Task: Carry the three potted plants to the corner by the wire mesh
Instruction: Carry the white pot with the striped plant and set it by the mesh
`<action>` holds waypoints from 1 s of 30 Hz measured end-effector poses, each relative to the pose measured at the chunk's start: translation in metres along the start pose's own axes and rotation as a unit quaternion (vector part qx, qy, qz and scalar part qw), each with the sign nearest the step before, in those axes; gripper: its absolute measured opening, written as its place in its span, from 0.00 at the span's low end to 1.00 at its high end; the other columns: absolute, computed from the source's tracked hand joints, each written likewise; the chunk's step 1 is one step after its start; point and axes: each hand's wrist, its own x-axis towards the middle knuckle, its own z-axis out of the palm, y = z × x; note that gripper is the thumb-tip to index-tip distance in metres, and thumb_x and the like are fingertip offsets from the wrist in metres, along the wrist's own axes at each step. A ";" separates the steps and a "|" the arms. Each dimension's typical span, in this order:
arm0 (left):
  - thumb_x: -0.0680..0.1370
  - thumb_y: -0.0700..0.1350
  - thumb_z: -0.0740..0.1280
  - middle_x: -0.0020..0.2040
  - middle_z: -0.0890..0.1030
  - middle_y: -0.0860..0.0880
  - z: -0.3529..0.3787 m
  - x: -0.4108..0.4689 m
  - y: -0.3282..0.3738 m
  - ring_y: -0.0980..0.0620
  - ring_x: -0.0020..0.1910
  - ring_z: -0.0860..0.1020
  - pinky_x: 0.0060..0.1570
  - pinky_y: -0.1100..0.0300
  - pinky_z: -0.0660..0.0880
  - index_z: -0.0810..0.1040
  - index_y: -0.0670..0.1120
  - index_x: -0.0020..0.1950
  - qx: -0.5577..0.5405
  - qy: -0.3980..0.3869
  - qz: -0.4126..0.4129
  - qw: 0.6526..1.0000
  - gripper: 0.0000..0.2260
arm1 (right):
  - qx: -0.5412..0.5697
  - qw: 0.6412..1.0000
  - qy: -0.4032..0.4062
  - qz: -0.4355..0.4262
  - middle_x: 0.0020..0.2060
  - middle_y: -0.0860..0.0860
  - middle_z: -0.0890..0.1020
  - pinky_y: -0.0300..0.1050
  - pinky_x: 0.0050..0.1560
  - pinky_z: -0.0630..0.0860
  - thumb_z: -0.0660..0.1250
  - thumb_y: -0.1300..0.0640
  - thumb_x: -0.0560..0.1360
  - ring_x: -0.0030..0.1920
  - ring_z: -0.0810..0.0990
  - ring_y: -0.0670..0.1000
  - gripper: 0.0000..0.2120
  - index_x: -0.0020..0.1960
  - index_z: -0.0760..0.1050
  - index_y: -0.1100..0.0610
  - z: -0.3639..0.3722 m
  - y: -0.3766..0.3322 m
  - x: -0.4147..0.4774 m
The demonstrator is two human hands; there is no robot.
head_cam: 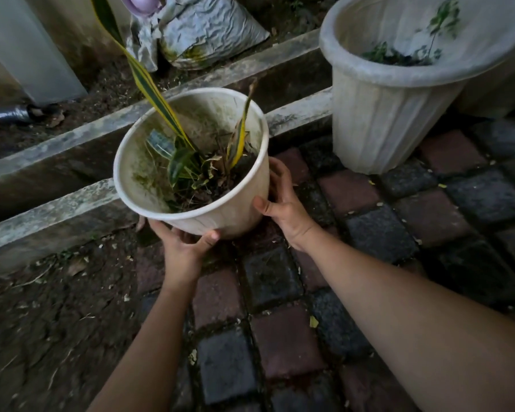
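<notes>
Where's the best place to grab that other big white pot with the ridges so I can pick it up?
Probably under the thick rolled rim of the ribbed white pot, one hand on each opposite side. The pot stands upright and widens toward the top, so the rim overhangs and gives fingers a ledge; the tapering sides below might slip. That differs from the smooth white pot, which the left hand and right hand clasp low on the wall.

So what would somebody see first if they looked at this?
Probably the white pot in the middle, tipped toward the camera, with a long striped yellow-green leaf sticking up. The left hand holds it underneath and the right hand its side. A bigger ribbed pot stands at upper right on the paving.
</notes>
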 end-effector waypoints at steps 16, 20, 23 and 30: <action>0.57 0.55 0.88 0.81 0.65 0.48 0.006 0.016 0.070 0.47 0.78 0.70 0.73 0.39 0.73 0.45 0.59 0.85 -0.062 0.041 0.088 0.993 0.69 | -0.031 0.999 0.006 -0.015 0.73 0.44 0.73 0.54 0.65 0.78 0.79 0.42 0.64 0.68 0.76 0.41 0.44 0.72 0.61 0.26 0.049 -0.068 0.012; 0.58 0.54 0.88 0.83 0.62 0.45 -0.005 0.013 0.159 0.43 0.79 0.69 0.74 0.36 0.72 0.45 0.57 0.85 -0.086 0.088 0.129 0.984 0.68 | -0.036 0.996 0.006 -0.076 0.75 0.49 0.71 0.52 0.69 0.76 0.80 0.39 0.65 0.73 0.74 0.49 0.45 0.76 0.62 0.36 0.103 -0.152 0.016; 0.58 0.54 0.88 0.83 0.61 0.45 -0.029 0.006 0.250 0.42 0.80 0.67 0.73 0.35 0.71 0.46 0.58 0.85 -0.097 0.109 0.157 0.977 0.67 | -0.039 0.996 0.000 -0.086 0.77 0.52 0.68 0.59 0.72 0.73 0.81 0.33 0.60 0.75 0.71 0.53 0.50 0.77 0.63 0.37 0.158 -0.240 0.015; 0.57 0.55 0.86 0.85 0.57 0.46 -0.138 -0.032 0.520 0.48 0.82 0.64 0.79 0.40 0.65 0.46 0.51 0.86 -0.057 0.176 0.213 0.959 0.68 | -0.078 0.989 -0.062 -0.114 0.77 0.50 0.66 0.62 0.73 0.72 0.81 0.31 0.58 0.76 0.69 0.53 0.48 0.72 0.61 0.26 0.336 -0.461 -0.010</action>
